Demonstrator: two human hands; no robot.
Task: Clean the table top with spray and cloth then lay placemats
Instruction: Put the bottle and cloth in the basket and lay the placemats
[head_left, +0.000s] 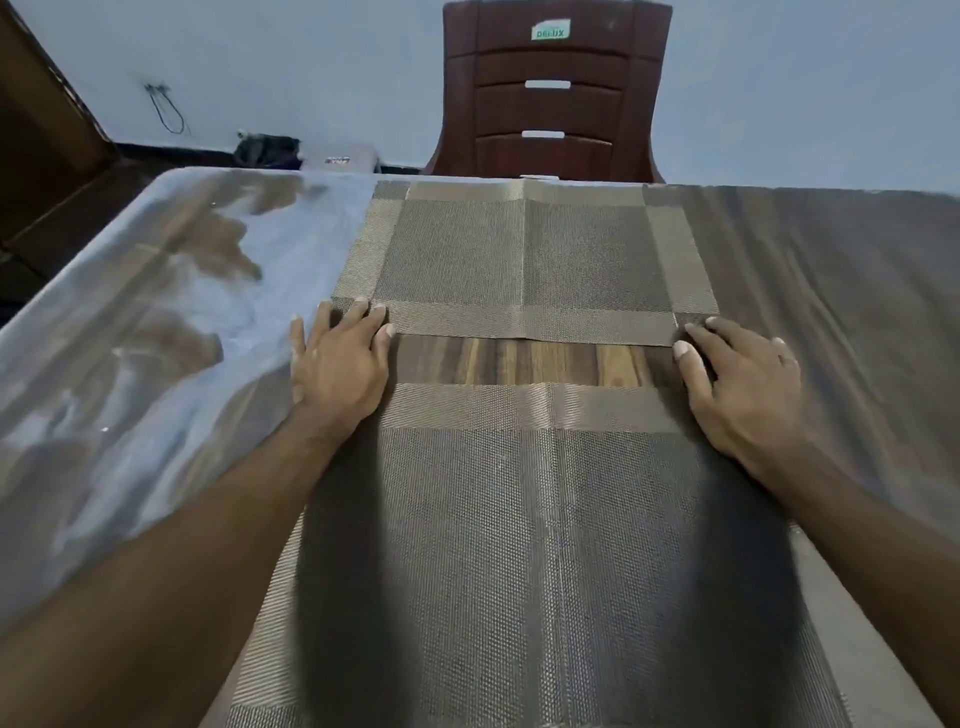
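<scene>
While flat-fingered, left hand (340, 358) & right hand (737, 384) press far placemat's (524, 260) near corners.

Two bare forearms come into the picture from the lower edge, one on each side. No sleeve, cuff, watch or bracelet shows on either arm up to the picture's edge. The left hand (340, 358) wears no glove and no ring. The right hand (737, 374) is ungloved too; something small sits across one finger, too blurred to tell whether it is a ring. The fingernails are short and pale.
</scene>
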